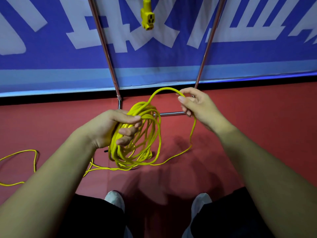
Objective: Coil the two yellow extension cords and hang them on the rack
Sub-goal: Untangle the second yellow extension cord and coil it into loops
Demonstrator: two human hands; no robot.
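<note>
Head-height view straight down. Nearest, at the bottom edge, two pale shoes (pixel 114 199) and dark trouser legs on a red floor (pixel 257 117). Two bare forearms reaching forward from the lower corners. Left hand (pixel 106 127) turned palm-up, thumb and curled fingers clamped round a coil (pixel 114 145) of yellow extension cord, many loose loops gathered at the grip and hanging below it toward the floor. From the coil, one strand (pixel 164 88) arching up and across to the right hand (pixel 199 107), pinched there between thumb and curled fingers, then dropping from that hand to the floor and trailing back leftward beneath the coil. More slack cord (pixel 35 158) lying in open bends on the floor at the far left, running out of frame. Just beyond the hands, the chrome rack (pixel 104 47): a low crossbar near the floor between the two hands, and two slanted uprights rising and spreading apart toward the top edge. Between the uprights, high up, a yellow socket block (pixel 147 16) dangling on its own cord, upper end cut off by the frame, hanging point impossible to tell. Behind everything, a blue banner (pixel 51 48) with large white characters, a pale blue band along its foot, a black strip at the floor line.
</note>
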